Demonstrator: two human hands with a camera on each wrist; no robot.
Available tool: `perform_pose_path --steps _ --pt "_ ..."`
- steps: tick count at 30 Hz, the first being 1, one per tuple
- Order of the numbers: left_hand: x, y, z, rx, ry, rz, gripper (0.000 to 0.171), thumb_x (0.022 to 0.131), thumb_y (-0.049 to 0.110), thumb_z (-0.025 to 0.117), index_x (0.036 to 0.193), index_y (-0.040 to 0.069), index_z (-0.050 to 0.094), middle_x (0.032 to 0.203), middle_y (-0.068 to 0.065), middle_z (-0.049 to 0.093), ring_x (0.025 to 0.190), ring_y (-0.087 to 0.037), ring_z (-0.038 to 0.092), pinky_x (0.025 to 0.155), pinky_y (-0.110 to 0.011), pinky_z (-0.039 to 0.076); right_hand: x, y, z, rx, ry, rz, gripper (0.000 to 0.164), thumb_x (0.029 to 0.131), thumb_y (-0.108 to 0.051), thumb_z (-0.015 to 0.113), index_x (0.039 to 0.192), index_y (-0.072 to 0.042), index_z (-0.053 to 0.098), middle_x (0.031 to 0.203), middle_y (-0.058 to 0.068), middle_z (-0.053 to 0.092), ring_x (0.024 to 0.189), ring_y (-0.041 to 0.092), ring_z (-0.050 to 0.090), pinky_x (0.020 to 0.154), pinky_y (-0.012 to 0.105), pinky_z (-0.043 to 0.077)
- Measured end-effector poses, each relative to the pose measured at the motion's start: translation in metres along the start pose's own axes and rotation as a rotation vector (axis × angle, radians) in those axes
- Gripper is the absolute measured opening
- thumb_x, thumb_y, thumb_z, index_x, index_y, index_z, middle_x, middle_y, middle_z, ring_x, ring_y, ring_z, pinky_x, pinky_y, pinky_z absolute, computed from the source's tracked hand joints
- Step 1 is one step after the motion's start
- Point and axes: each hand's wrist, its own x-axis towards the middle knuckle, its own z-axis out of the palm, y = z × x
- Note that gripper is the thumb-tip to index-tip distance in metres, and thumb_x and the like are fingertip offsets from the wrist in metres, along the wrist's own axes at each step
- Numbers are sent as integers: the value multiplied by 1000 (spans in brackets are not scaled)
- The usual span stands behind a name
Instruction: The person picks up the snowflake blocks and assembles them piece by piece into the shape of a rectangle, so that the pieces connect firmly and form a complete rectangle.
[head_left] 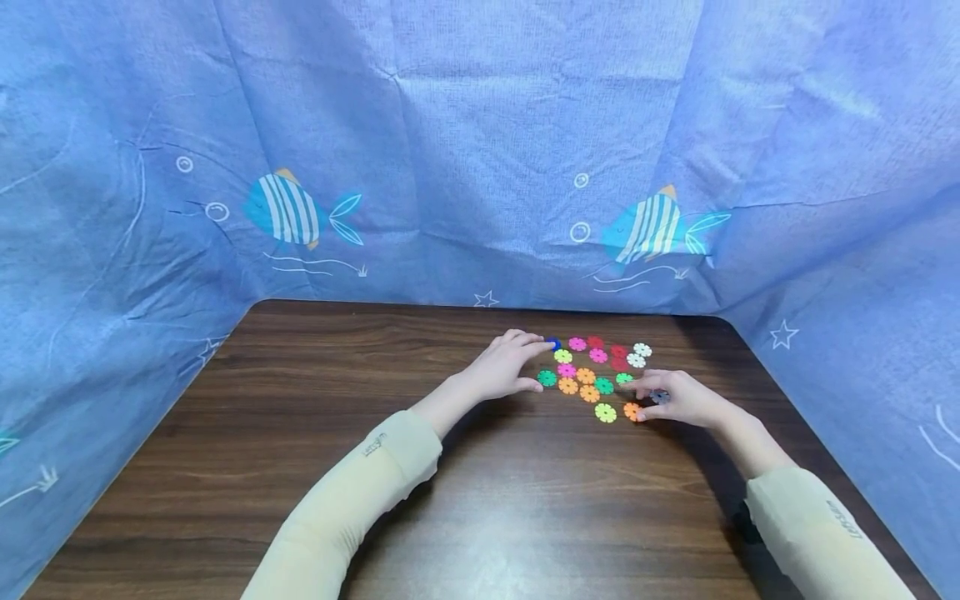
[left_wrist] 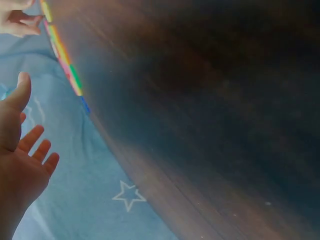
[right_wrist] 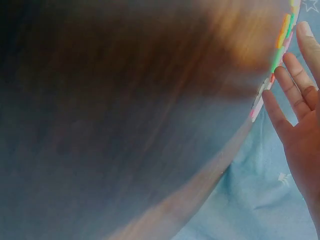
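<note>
Small flower-shaped plastic discs lie in a loose cluster on the table's right half. My left hand is at the cluster's left side, fingers stretched out, with the fingertips right at a blue disc. Its thumb is beside a green disc. On the other side is my right hand, its thumb at an orange disc and its forefinger close to a light green disc. A dark grey disc is partly hidden under that hand. In the right wrist view, the right fingers look extended and spread.
Pink, red, yellow and orange discs lie between the hands, with white discs at the back right. The brown wooden table ends at a blue fish-patterned curtain, which hangs behind it and along both sides.
</note>
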Motion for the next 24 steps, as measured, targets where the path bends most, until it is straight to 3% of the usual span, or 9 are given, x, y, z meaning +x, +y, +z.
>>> perform_pose_path --steps 6,9,12,14,16,18,21,24 --pt "15 -9 10 -39 -114 -14 67 83 37 71 141 16 45 139 -6 49 129 -25 39 106 -45 31 -3 4 1 0 -67 38 41 75 -35 77 111 -14 71 86 -10 64 114 38 54 95 57 39" --pt "21 -15 14 -84 -185 -13 63 85 36 69 140 16 46 139 -3 50 129 -23 40 107 -44 30 -3 7 3 24 -72 62 38 75 -34 77 108 -16 72 85 -10 62 119 43 50 97 58 37" --pt "27 -21 18 -120 -233 -7 60 85 34 69 139 16 48 138 -1 51 129 -21 40 109 -42 29 -2 8 4 50 -52 69 34 75 -33 78 104 -17 73 86 -10 62 116 39 54 100 50 38" --pt "32 -23 21 -132 -248 -9 57 85 33 69 137 17 51 137 1 52 128 -19 41 109 -41 28 0 9 5 63 -44 52 31 75 -32 78 102 -17 73 85 -10 62 104 29 61 104 35 38" --pt "36 -25 23 -138 -257 -23 53 85 33 69 134 19 54 136 2 54 128 -19 42 110 -40 27 1 10 6 65 -43 29 29 75 -31 77 100 -16 72 84 -11 62 89 17 62 97 22 40" --pt "39 -25 26 -139 -270 -45 49 86 33 69 131 21 57 134 3 55 127 -18 42 110 -40 27 2 11 5 75 -50 13 27 75 -30 78 98 -16 72 82 -11 61 78 9 58 87 16 43" --pt "43 -25 29 -130 -286 -71 45 87 33 68 130 22 58 133 3 55 127 -19 42 110 -39 27 3 11 5 71 -56 -10 27 75 -28 78 97 -14 70 81 -10 60 74 6 54 70 24 46" --pt "44 -24 31 -119 -299 -82 43 88 32 67 129 23 60 133 2 54 126 -19 41 109 -38 28 3 11 4 65 -61 2 27 75 -28 78 96 -15 68 80 -9 58 73 8 53 65 28 46"
